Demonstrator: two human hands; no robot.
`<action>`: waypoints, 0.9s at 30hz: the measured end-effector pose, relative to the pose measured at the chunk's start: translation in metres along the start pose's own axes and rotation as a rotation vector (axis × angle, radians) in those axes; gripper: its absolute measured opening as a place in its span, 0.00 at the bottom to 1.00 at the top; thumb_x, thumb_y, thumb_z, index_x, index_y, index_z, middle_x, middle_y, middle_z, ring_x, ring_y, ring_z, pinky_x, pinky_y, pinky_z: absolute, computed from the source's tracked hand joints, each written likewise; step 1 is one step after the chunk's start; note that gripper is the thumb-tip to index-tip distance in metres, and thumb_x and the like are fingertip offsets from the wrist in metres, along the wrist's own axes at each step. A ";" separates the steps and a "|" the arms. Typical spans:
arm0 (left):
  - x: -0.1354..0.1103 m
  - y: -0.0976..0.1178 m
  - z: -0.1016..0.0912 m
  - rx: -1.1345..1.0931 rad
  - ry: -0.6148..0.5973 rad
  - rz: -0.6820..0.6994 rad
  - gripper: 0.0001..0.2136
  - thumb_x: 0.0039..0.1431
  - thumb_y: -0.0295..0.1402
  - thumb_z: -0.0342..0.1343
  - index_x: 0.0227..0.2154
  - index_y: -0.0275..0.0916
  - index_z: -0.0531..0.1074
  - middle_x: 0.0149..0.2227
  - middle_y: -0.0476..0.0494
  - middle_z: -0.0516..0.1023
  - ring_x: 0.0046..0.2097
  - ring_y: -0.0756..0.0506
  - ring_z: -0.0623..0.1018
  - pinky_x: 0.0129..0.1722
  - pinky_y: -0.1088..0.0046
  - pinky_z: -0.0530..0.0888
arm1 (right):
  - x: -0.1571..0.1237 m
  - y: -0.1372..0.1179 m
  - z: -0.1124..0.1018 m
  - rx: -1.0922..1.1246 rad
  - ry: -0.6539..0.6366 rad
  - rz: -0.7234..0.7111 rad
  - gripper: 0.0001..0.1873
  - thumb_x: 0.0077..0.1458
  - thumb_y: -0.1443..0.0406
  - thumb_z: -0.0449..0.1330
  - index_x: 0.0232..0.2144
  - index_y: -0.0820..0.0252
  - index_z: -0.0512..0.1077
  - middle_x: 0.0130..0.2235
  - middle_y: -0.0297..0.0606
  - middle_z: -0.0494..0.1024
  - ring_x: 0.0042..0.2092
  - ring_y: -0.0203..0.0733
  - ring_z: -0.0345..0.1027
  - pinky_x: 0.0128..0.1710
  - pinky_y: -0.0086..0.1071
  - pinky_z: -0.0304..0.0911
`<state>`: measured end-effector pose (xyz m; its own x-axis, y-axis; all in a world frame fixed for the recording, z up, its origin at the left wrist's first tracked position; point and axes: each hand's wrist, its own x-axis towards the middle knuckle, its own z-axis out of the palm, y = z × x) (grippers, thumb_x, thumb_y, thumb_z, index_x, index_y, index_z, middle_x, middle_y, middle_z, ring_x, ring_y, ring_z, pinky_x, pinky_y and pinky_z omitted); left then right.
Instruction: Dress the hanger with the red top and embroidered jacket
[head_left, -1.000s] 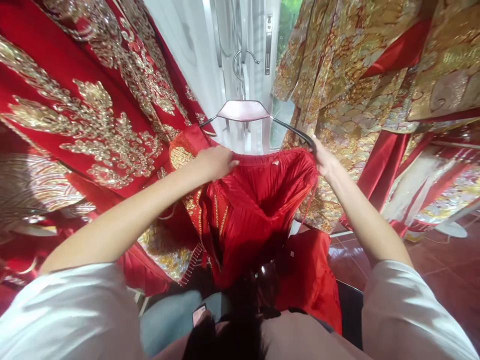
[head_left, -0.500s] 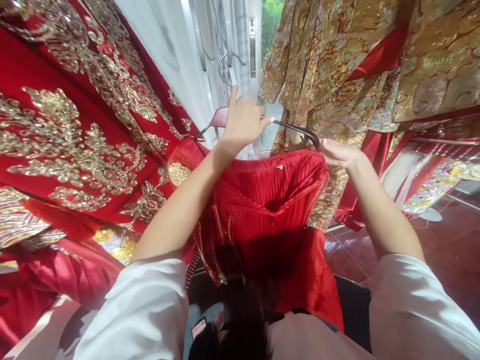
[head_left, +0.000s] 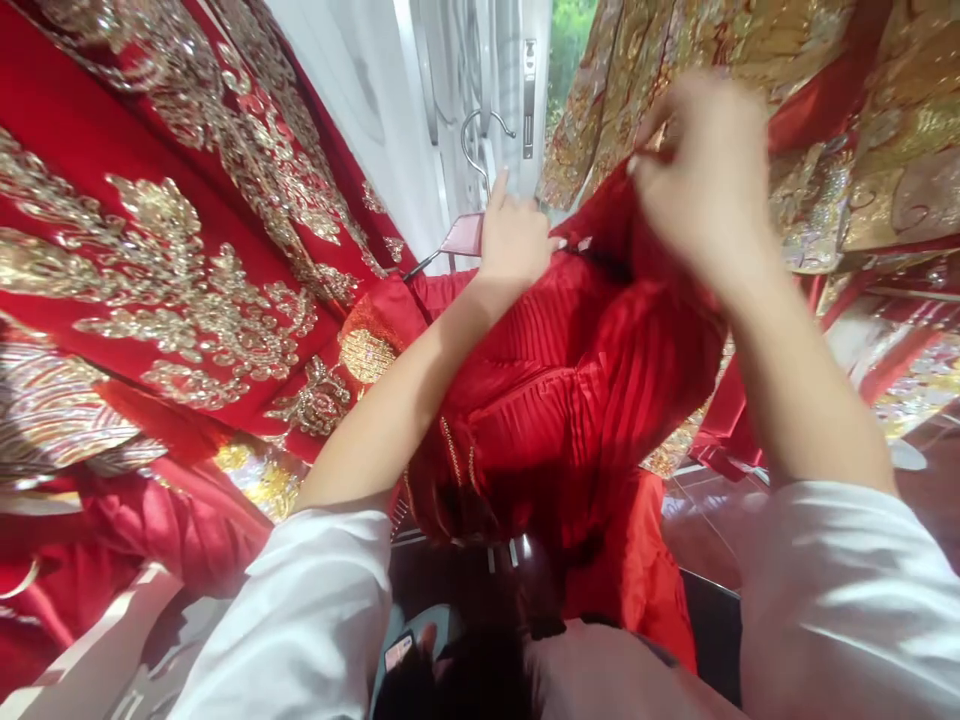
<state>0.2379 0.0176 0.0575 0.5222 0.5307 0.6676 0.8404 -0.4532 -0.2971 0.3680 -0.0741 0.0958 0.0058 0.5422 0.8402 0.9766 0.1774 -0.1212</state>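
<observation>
A pleated red dress hangs from a black hanger in front of me. My left hand is closed around the middle of the hanger, just below its metal hook, one finger pointing up. A pink tag or band shows beside that hand. Up at the right, my right hand, blurred by motion, pinches the dress's upper edge and lifts it above the hanger's right arm. The fabric hides that end of the hanger. Gold trim decorates the dress's left side.
Red garments with gold sequin embroidery hang close on the left. Gold patterned garments hang at the right. A white door frame and pale curtain stand behind. Reddish floor tiles show lower right.
My right hand has left the hanger's right end and moved up, pulling the dress's top edge with it. The fabric now covers that end. My left hand keeps hold of the hanger.
</observation>
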 end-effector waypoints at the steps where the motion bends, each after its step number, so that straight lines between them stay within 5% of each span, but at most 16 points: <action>1: 0.000 0.000 0.000 0.032 -0.017 0.013 0.17 0.63 0.37 0.45 0.39 0.35 0.78 0.40 0.37 0.78 0.47 0.37 0.74 0.65 0.56 0.44 | -0.020 -0.018 0.006 -0.172 -0.097 0.071 0.17 0.55 0.74 0.49 0.45 0.71 0.70 0.38 0.51 0.74 0.44 0.52 0.68 0.44 0.46 0.61; 4: -0.007 -0.006 -0.007 0.039 -0.022 0.117 0.18 0.62 0.33 0.43 0.47 0.31 0.73 0.47 0.36 0.75 0.53 0.37 0.71 0.66 0.57 0.42 | -0.084 -0.055 0.042 -0.314 -0.440 -0.015 0.23 0.60 0.74 0.40 0.53 0.65 0.65 0.40 0.54 0.74 0.38 0.48 0.71 0.31 0.35 0.64; 7: -0.036 -0.025 -0.028 -0.104 0.043 0.145 0.23 0.62 0.34 0.42 0.60 0.41 0.59 0.62 0.44 0.61 0.64 0.39 0.57 0.66 0.54 0.41 | -0.127 -0.054 0.070 -0.350 -0.524 -0.100 0.27 0.61 0.71 0.41 0.61 0.61 0.55 0.51 0.60 0.68 0.37 0.46 0.72 0.27 0.31 0.61; 11: -0.103 -0.068 -0.057 -0.204 0.066 -0.133 0.23 0.63 0.40 0.39 0.61 0.53 0.56 0.62 0.54 0.60 0.64 0.41 0.57 0.67 0.56 0.39 | -0.139 -0.008 0.059 -0.218 -0.388 -0.008 0.30 0.62 0.58 0.44 0.65 0.59 0.49 0.45 0.51 0.74 0.31 0.43 0.70 0.29 0.34 0.63; 16: -0.166 -0.121 -0.041 -0.292 -0.104 -0.343 0.27 0.61 0.47 0.42 0.60 0.39 0.58 0.60 0.37 0.64 0.60 0.35 0.64 0.62 0.50 0.57 | -0.109 0.064 0.045 -0.052 -0.095 0.059 0.26 0.60 0.59 0.44 0.58 0.60 0.61 0.48 0.49 0.73 0.44 0.49 0.69 0.44 0.42 0.63; 21: -0.178 -0.130 -0.010 -0.429 0.027 -0.326 0.30 0.60 0.52 0.43 0.62 0.45 0.52 0.61 0.43 0.62 0.60 0.38 0.65 0.58 0.58 0.64 | -0.108 0.073 0.077 -0.092 -0.103 -0.102 0.33 0.55 0.56 0.52 0.62 0.57 0.55 0.60 0.52 0.57 0.58 0.62 0.53 0.50 0.54 0.57; 24: -0.171 -0.128 -0.010 -0.400 0.068 -0.309 0.31 0.58 0.52 0.46 0.62 0.46 0.52 0.62 0.42 0.60 0.61 0.39 0.63 0.60 0.58 0.62 | -0.137 0.064 0.096 -0.210 -0.173 -0.077 0.27 0.58 0.64 0.46 0.59 0.60 0.59 0.53 0.57 0.65 0.52 0.61 0.60 0.45 0.52 0.59; 27: -0.160 -0.130 -0.017 -0.413 -0.035 -0.268 0.29 0.57 0.50 0.49 0.59 0.42 0.59 0.58 0.38 0.66 0.58 0.38 0.67 0.58 0.58 0.63 | -0.173 0.065 0.107 -0.256 -0.312 -0.105 0.24 0.59 0.69 0.39 0.51 0.62 0.69 0.41 0.56 0.72 0.42 0.55 0.65 0.39 0.46 0.61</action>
<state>0.0421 -0.0204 0.0006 0.3063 0.6877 0.6583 0.8215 -0.5403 0.1822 0.4076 -0.0682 -0.1144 -0.1231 0.7619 0.6359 0.9906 0.0557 0.1250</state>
